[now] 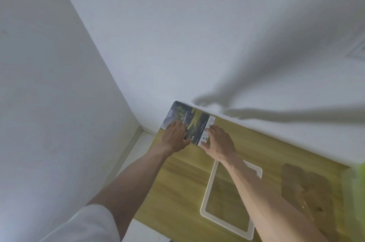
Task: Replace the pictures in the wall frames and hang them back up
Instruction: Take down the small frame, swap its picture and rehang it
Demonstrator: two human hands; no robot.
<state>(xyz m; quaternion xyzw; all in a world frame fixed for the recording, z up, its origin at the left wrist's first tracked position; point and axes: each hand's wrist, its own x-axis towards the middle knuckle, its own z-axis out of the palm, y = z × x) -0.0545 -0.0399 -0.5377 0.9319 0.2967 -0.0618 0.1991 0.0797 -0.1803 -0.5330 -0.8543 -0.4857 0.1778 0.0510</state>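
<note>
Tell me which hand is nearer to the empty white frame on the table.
Right. The right hand holds the picture's near corner, just above the white frame's top edge, with its forearm crossing the frame. The left hand rests on the picture farther left.

One view only, from the person's head, wide-angle and tilted, looking forward and down over both forearms. It sits close above a wooden table that fills the lower right, with a white wall beyond the far edge and a second wall on the left, the corner running diagonally. Both hands reach to the table's far end. The frame lies nearer, mid-table.
</note>
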